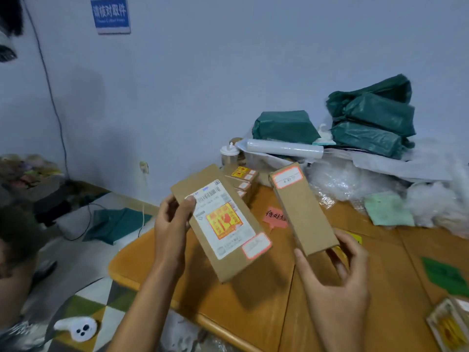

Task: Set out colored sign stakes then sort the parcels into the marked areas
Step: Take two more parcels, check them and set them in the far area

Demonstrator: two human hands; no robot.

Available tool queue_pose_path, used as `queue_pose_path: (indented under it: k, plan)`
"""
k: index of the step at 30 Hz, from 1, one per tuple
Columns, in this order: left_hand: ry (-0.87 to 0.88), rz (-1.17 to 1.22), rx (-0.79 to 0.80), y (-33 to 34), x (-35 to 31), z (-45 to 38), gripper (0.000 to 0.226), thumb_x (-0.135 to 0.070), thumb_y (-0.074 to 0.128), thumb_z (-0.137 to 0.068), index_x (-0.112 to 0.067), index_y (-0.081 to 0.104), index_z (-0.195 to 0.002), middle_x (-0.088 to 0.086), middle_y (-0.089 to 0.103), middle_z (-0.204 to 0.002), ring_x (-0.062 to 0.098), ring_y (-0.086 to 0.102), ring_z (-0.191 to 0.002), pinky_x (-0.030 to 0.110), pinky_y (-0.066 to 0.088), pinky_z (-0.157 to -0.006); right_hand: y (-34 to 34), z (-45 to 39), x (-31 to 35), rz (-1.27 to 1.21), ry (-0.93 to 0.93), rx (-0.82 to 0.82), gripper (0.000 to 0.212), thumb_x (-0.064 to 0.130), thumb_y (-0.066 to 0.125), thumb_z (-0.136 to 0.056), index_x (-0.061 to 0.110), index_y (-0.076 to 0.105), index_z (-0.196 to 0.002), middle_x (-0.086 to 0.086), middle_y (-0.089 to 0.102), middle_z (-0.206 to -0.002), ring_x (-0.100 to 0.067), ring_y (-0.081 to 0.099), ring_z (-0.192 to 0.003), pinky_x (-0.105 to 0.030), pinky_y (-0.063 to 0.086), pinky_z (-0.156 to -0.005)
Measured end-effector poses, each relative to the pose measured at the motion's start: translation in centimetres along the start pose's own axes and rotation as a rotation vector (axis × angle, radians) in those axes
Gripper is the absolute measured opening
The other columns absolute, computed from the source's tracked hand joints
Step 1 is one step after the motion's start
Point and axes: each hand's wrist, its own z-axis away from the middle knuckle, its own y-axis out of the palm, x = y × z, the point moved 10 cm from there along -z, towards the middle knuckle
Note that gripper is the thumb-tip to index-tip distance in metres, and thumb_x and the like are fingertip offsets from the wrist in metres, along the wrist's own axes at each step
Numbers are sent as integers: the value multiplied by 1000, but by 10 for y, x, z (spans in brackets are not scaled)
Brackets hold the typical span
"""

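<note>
Left hand [172,219] gripped one labelled kraft box [220,222], right hand [335,283] another [304,212]; labels needed reading before placement.

- The left hand [170,219] is bare, with no glove, ring or watch to see.
- The left forearm is also bare down to the lower edge of the view; no sleeve shows on it.
- The thumb nail of the left hand is short and plain.
- The right hand [337,283] is bare too, without glove or ring.
- The right wrist and forearm are uncovered, and no sleeve or band shows.
- The fingers [341,269] of the right hand are slim, and their nails cannot be seen clearly.
</note>
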Motion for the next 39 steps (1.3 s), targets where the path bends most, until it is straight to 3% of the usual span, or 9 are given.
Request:
queue_pose_path:
  k: [2, 6, 11, 15, 21, 25, 28, 36, 39]
  plan:
    - [27, -13, 81, 28, -9, 17, 46, -48, 72, -87, -23, 67, -126, 12, 80, -114, 35, 80, -102, 51, 65, -87, -25, 5, 2, -16, -26, -83, 80, 1, 94, -65, 43, 61, -124, 9, 66, -130, -15, 62, -128, -31, 54, -103]
    - [62, -22, 209, 79, -22, 49, 61, -56, 72, -78, -25, 65, -130, 7, 82, -111, 28, 83, -94, 32, 64, -71, -73, 11, -5, -47, 40, -169, 84, -7, 93, -64, 49, 57, -115, 10, 66, -127, 8, 62, -119, -12, 52, -99]
    - [46, -10, 309, 133, -15, 83, 65, -55, 74, -78, -28, 63, -136, 5, 81, -117, 25, 82, -99, 35, 66, -76, -120, 23, -18, -25, 93, -197, 82, -3, 93, -65, 56, 58, -111, -4, 66, -130, -14, 63, -126, -17, 53, -102]
    - [0, -22, 360, 168, -4, 106, 62, -49, 77, -81, -27, 64, -138, 2, 81, -121, 27, 79, -111, 38, 65, -85, -145, 27, -27, -30, 175, -165, 78, -2, 92, -68, 54, 57, -109, -6, 63, -134, -13, 61, -125, -5, 50, -96]
    - [-48, -27, 456, 210, 5, 138, 41, -37, 74, -86, -39, 67, -127, 0, 82, -118, 25, 80, -107, 30, 64, -77, -169, 35, -31, -47, 299, -168, 74, 1, 91, -71, 50, 53, -110, 1, 59, -134, 33, 53, -104, 7, 44, -77]
    - [-63, -35, 496, 220, 12, 151, 51, -36, 72, -87, -32, 65, -137, 6, 82, -120, 29, 80, -105, 37, 64, -81, -183, 46, -41, 19, 336, -146, 71, 7, 92, -71, 40, 53, -121, 2, 59, -133, 2, 61, -109, 7, 44, -69]
    - [-67, -43, 509, 219, 16, 156, 48, -34, 71, -89, -25, 68, -136, 11, 82, -117, 35, 79, -103, 41, 62, -80, -187, 58, -51, 75, 372, -128, 72, 21, 94, -71, 53, 50, -119, 16, 58, -124, -13, 61, -117, 2, 49, -67]
    - [-98, -70, 506, 215, 30, 161, 41, -36, 68, -92, -15, 72, -127, 15, 81, -111, 43, 78, -102, 38, 62, -75, -198, 60, -37, 188, 342, -122, 69, 40, 92, -72, 66, 45, -115, 37, 56, -120, -1, 69, -105, -9, 57, -72]
    - [-127, -52, 507, 226, 26, 166, 32, -35, 67, -96, -12, 72, -119, 19, 79, -113, 40, 79, -98, 38, 60, -75, -215, 47, -22, 225, 289, -167, 67, 40, 91, -72, 56, 51, -123, 27, 63, -124, -3, 69, -106, -12, 59, -73]
